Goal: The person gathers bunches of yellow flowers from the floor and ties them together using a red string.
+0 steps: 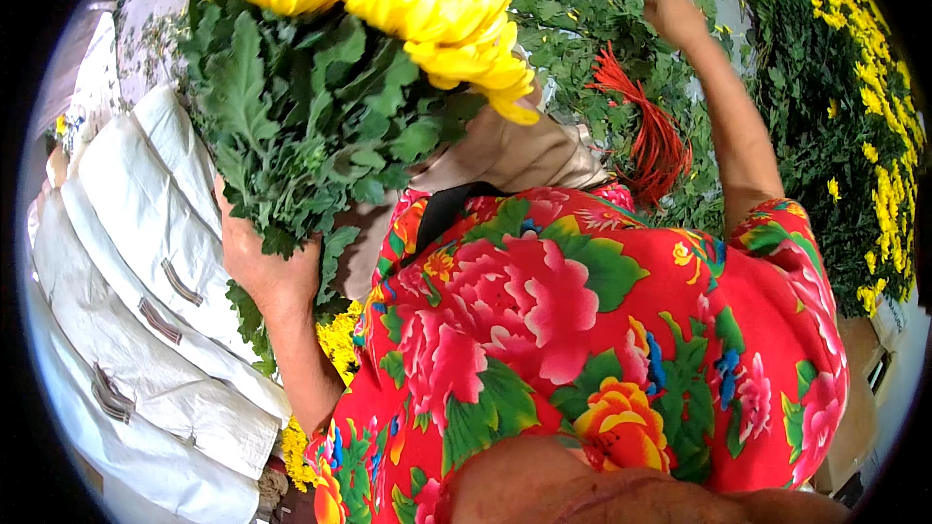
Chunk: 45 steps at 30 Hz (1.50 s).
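My left hand (269, 262) is wrapped around the stems of a bunch of yellow chrysanthemums (313, 102). The large yellow heads tilt towards the top of the view, and dark green leaves hide part of the fingers. Stretched out at the upper right, my right hand (676, 14) is blurred, with its fingers curled. Whether anything thin is in it cannot be made out. A bundle of red ties (648, 135) lies on loose leaves below that hand, apart from it.
Cut leaves (575, 7) and petals litter the floor ahead. A long heap of yellow chrysanthemums (808, 124) lines the right side. White woven sacks (145, 247) lie layered on the left. More yellow flowers (338, 338) show beside my left forearm. A cardboard box (855, 386) stands at the lower right.
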Each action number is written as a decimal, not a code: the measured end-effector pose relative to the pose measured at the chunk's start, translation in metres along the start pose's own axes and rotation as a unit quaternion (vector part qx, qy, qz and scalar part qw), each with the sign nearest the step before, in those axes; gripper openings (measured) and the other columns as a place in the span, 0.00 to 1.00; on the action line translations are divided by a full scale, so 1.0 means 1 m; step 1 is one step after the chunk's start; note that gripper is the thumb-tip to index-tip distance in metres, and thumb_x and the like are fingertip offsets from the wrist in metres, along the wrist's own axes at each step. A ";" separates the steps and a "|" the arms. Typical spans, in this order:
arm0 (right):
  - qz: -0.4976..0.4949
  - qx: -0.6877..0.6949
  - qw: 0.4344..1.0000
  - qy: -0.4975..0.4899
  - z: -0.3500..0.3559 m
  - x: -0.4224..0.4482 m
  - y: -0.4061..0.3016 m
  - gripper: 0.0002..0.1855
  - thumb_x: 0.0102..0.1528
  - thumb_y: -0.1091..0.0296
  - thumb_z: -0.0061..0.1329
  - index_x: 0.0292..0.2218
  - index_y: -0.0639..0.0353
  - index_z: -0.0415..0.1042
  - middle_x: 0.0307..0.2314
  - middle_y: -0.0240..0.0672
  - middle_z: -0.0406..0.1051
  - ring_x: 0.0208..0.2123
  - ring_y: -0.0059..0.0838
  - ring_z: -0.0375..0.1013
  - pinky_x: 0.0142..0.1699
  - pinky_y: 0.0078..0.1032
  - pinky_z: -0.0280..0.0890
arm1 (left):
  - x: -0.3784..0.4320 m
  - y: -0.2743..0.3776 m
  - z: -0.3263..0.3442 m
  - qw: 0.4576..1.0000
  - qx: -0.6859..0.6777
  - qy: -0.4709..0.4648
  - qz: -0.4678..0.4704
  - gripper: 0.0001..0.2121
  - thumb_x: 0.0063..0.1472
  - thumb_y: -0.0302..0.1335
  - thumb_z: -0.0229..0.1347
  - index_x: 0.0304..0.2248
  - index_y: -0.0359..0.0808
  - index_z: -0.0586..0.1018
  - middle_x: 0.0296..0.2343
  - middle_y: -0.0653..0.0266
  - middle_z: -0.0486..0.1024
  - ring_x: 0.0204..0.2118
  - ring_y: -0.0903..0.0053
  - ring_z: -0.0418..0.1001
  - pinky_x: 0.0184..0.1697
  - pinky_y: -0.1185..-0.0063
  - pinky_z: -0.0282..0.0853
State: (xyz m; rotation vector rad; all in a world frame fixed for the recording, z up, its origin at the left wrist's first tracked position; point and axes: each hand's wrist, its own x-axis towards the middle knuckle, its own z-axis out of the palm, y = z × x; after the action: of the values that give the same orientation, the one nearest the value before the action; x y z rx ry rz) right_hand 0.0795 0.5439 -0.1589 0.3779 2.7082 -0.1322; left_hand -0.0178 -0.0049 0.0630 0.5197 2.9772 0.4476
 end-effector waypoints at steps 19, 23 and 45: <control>0.209 0.273 0.939 -0.030 0.163 -0.013 -0.007 0.15 0.49 0.54 0.59 0.31 0.55 0.80 0.26 0.40 0.78 0.30 0.37 0.77 0.38 0.35 0.69 | 0.001 -0.006 -0.017 0.995 -0.080 -0.050 0.029 0.25 0.39 0.19 0.58 0.43 0.28 0.72 0.36 0.49 0.75 0.38 0.53 0.74 0.47 0.71 0.68; 0.238 0.397 0.884 0.067 0.198 0.002 0.045 0.13 0.49 0.57 0.59 0.31 0.57 0.81 0.26 0.37 0.79 0.29 0.32 0.77 0.37 0.32 0.68 | 0.003 0.000 -0.016 0.994 -0.096 -0.051 0.001 0.31 0.40 0.19 0.60 0.49 0.29 0.69 0.37 0.50 0.77 0.37 0.57 0.75 0.46 0.73 0.69; -0.092 0.710 0.606 0.347 -0.129 0.065 -0.184 0.03 0.60 0.72 0.50 0.36 0.61 0.72 0.29 0.32 0.75 0.31 0.18 0.74 0.36 0.21 0.70 | 0.021 -0.019 -0.067 0.854 -0.483 -0.147 -0.126 0.25 0.47 0.23 0.66 0.47 0.31 0.77 0.41 0.64 0.77 0.41 0.74 0.74 0.50 0.75 0.70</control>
State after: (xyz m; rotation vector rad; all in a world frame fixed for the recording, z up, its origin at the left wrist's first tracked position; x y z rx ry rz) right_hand -0.0778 0.4022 -0.0600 0.6046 2.5346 -2.7410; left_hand -0.0521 -0.0330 0.1204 0.0615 2.0794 1.5150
